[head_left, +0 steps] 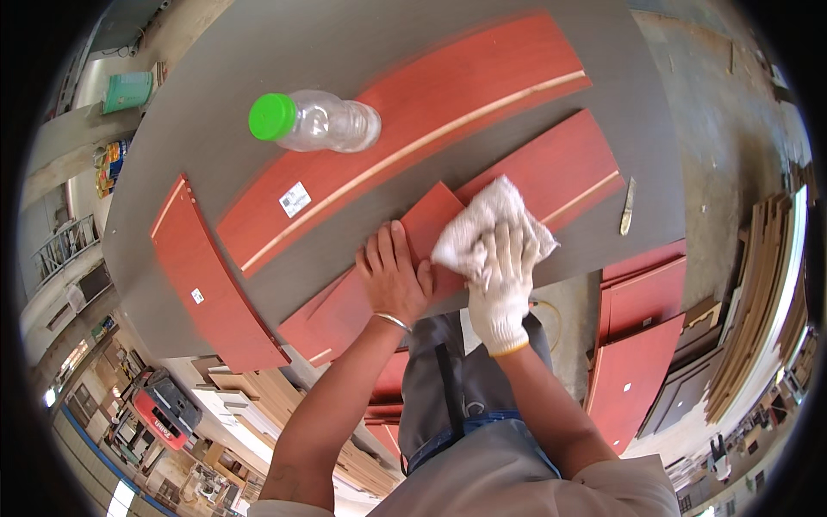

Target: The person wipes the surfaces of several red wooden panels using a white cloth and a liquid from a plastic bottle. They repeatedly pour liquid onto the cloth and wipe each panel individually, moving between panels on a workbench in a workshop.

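My left hand [394, 277], bare and with a silver bangle at the wrist, lies flat on a narrow red board [433, 215], fingers stretched out. In a white knit glove, my right hand [502, 289] presses a crumpled white cloth [493, 215] down over that board's right end. The cloth also covers part of another red board [564, 164] with a pale edge strip, which extends to the right. Beneath my left forearm, a red panel [323, 323] reaches toward the table's near edge. The fingertips of my right hand rest on the cloth.
On the grey table [258, 47] lie a long red panel [465, 95] with a label and a shorter one [202, 276] at left. A clear bottle [332, 122] with a green cap and a utility knife [627, 207] are there too. Red panels [637, 362] are stacked at right.
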Motion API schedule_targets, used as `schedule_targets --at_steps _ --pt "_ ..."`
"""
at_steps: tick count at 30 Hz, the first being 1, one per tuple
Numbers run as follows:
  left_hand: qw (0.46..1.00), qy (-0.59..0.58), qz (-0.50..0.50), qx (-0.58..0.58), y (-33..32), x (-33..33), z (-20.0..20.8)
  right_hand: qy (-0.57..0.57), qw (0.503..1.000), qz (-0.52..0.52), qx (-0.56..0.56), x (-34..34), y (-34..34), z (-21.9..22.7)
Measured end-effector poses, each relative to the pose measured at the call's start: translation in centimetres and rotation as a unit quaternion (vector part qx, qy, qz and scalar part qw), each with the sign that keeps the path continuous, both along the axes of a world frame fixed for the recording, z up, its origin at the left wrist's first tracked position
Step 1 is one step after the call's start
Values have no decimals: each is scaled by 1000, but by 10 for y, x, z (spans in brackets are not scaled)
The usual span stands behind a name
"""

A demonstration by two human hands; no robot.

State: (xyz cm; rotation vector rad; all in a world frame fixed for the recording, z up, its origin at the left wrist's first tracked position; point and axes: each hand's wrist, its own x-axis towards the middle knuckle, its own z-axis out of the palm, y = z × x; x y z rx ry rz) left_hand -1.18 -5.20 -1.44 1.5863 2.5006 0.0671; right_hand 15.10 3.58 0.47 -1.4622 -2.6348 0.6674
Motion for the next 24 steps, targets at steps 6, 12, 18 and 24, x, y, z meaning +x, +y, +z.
schedule_targets --at_steps 6,12,18,24 --pt "1000 -18 11 -4 2 0 0 53 998 35 -6 -20 16 13" --pt "1000 -18 15 -7 -2 2 5 42 998 36 -4 -20 14 14" --pt "1000 -20 18 -10 -2 1 9 43 996 74 1 -7 6 15" --pt "1000 -5 -4 9 0 5 0 103 992 51 51 -93 54 4"
